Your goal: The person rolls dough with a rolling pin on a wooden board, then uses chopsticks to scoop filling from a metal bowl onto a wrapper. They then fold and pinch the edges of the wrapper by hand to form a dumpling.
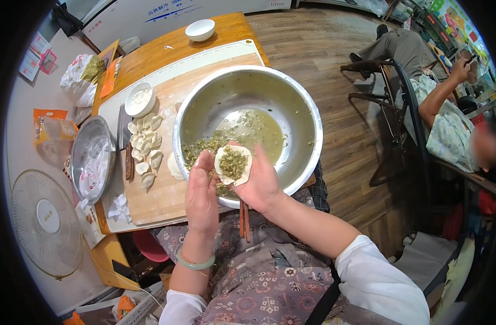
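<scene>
A round dough wrapper with chopped green filling on it lies across the palm and fingers of my right hand. My left hand is cupped against the wrapper's left edge, its fingers close together. Both hands are over the near rim of a large metal bowl, which has more green filling and some liquid inside. Chopsticks stick out below my hands. On the wooden board, several pieces of pale dough lie left of the bowl, and another wrapper is partly hidden by it.
A small bowl of white contents and a rolling pin are on the left. A metal basin and a fan stand further left. At the back is a white bowl. A seated person is at the right.
</scene>
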The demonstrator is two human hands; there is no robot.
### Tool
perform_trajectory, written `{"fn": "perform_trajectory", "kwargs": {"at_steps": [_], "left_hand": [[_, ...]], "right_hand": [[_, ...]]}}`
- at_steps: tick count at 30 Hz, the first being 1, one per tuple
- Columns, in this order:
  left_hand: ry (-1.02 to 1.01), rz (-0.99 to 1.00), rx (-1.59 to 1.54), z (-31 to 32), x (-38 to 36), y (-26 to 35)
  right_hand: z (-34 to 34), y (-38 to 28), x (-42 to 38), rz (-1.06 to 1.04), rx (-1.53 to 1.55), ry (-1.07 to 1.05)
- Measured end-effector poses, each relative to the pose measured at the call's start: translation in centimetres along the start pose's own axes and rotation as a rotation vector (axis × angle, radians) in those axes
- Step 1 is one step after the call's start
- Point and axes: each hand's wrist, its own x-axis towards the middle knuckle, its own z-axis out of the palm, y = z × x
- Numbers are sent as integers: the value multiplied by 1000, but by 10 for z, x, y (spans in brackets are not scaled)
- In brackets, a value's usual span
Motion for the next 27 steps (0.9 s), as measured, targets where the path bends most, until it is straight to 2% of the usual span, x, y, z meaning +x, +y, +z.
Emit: {"fn": "perform_trajectory", "kwargs": {"at_steps": [1,3,4,6,9,13,19,27], "left_hand": [[1,0,1,-6,2,1],[-58,83,293,-16,5,3],[-59,81,295,-21,7,2],[-82,236,610,-28,13,0],[-150,158,669,-29,10,1],[-136,73,715,-28,7,2],[-72,150,657,-21,5,15],[-113,139,608,-21,12,19]], "right_hand": [[3,-2,-1,5,-7,-4],[3,-4,-1,9,-12,-7],[1,-4,-1,3,-11,-18],[0,-6,-2,-2,-9,-28],[0,-9,-4,-14,-51,-19],[0,-12,-3,-49,-30,-27],[0,-18,-4,-66,-56,-20],[-5,-21,-6,-55,-23,-24]]}}
